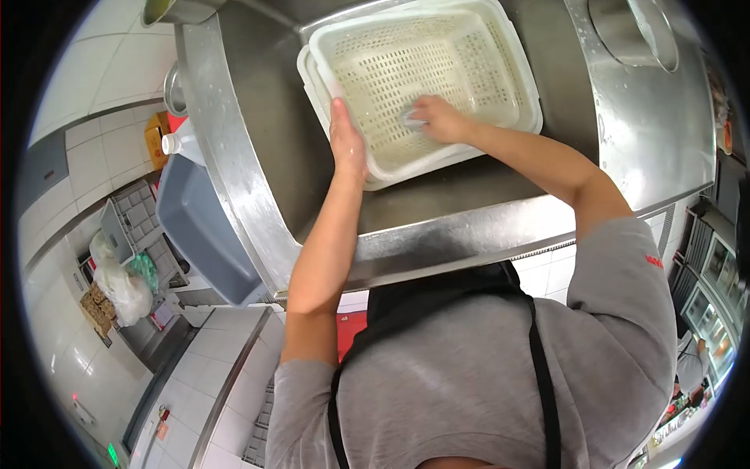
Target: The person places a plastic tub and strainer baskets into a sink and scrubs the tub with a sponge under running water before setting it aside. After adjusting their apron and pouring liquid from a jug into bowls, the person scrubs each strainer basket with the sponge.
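Observation:
A white perforated plastic basket point(383, 78) sits inside a slightly larger white tub point(533, 102) in a stainless steel sink point(269, 102). My left hand point(346, 144) is closed on the near left rim of the basket, thumb side up along its wall. Inside the basket, my right hand point(442, 119) presses a silvery-grey scouring pad point(411, 117) against the perforated floor. Pad and fingertips are blurred by motion, and the palm side of this hand is hidden.
Left of the sink stand a grey plastic bin point(199, 227) and a white bottle point(183, 144). Metal containers, one a round pot point(629, 31), rest on the counter by the sink's rim. Farther off at right, another person point(691, 363) is partly visible.

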{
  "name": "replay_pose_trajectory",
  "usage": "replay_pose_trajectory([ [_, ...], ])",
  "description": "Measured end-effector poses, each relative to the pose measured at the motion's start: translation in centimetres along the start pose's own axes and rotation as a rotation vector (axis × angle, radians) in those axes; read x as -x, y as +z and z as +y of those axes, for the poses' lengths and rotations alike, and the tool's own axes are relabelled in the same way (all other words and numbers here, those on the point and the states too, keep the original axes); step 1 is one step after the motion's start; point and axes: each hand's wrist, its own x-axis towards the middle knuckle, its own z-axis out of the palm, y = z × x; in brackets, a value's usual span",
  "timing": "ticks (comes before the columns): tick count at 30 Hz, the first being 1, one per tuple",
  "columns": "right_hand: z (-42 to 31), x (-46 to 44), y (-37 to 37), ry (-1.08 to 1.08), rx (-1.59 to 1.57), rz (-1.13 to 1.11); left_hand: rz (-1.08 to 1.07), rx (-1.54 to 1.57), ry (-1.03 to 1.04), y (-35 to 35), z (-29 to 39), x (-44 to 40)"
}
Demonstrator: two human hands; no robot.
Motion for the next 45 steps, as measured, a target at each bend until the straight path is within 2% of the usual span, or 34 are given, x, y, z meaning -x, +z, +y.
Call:
replay_pose_trajectory([
  [2, -4.6, -2.5, 1.8, -0.288, -0.305, 0.125, -0.013, -0.007, 0.010, -0.6, -0.4, -0.1],
  [3, -5.2, -3.4, 1.3, -0.291, -0.303, 0.126, -0.026, -0.016, 0.026, -0.7, -0.6, -0.4],
  [5, -6.5, -4.6, 0.6, -0.211, -0.115, -0.313, -0.013, -0.026, 0.021, -1.2, -1.2, -0.6],
  [7, -3.0, -2.7, 0.1, -0.426, -0.256, -0.246, -0.060, 0.045, 0.017, -1.2, -1.2, -0.7],
  [11, 5.9, 1.8, -3.6, 0.067, 0.077, -0.496, 0.015, 0.011, -0.019, -0.4, -0.2, -0.4],
  [12, 5.7, 2.0, -2.6, 0.070, 0.082, -0.499, 0.001, 0.003, 0.003, -0.4, -0.1, -0.2],
  [14, 4.0, 1.4, -0.6, -0.073, -0.032, -0.235, -0.026, 0.000, 0.032, 0.2, 0.3, -0.2],
  [18, -6.0, -3.2, 1.9, -0.200, -0.342, -0.180, -0.042, 0.045, -0.007, 0.2, 0.3, 0.0],
  [21, -1.6, -1.4, 1.4, -0.202, -0.184, -0.197, 0.027, -0.026, 0.030, -0.9, -1.0, -0.3],
  [23, 2.6, 1.3, -1.8, 0.098, 0.191, -0.359, -0.020, 0.037, -0.020, -0.3, 0.1, 0.1],
  [25, 5.3, 3.5, -4.1, 0.427, 0.278, -0.407, -0.034, 0.033, 0.024, -0.5, -0.4, -0.3],
  [26, 5.1, 3.0, -3.8, 0.428, 0.288, -0.405, -0.040, 0.030, 0.066, -0.5, -0.7, -0.7],
  [28, -0.9, 0.1, -2.5, 0.322, 0.230, -0.436, -0.041, -0.004, 0.061, -0.5, -0.3, -0.5],
  [29, -2.5, -1.5, -0.1, 0.174, 0.137, -0.335, -0.048, -0.042, 0.057, -0.4, -0.1, -0.3],
  [30, -6.2, -2.8, 0.6, 0.171, -0.053, -0.284, -0.057, -0.040, 0.059, -0.3, -0.1, -0.1],
  [31, -8.1, -3.6, 1.5, 0.143, -0.111, -0.271, -0.022, -0.050, 0.049, -0.3, -0.1, 0.2],
  [33, -7.2, -3.8, 2.0, 0.110, -0.166, -0.247, -0.005, -0.013, 0.048, -0.6, -0.6, -0.5],
  [35, -1.0, -0.2, 0.8, 0.054, -0.554, -0.164, 0.032, -0.025, -0.001, 0.3, 0.5, 0.4],
  [37, 4.4, 3.3, -2.7, 0.039, -0.244, -0.206, 0.065, -0.029, -0.048, 0.5, 0.6, 0.4],
  [39, 7.5, 4.1, -7.5, 0.079, 0.341, -0.557, 0.028, -0.062, -0.001, 0.0, 0.1, -0.3],
  [40, 7.6, 2.8, -7.6, 0.081, 0.347, -0.552, 0.023, -0.060, 0.004, 0.0, 0.2, -0.3],
  [42, 7.7, -0.7, -7.0, -0.004, 0.738, -0.336, -0.021, -0.027, 0.031, 0.1, 0.3, 0.3],
  [43, 8.2, -1.9, -7.4, -0.004, 0.743, -0.326, -0.025, -0.029, 0.040, 0.0, 0.2, 0.6],
  [45, 9.4, -4.2, -9.2, 0.009, 0.984, -0.037, 0.022, -0.101, 0.049, 0.1, 0.0, 0.3],
])
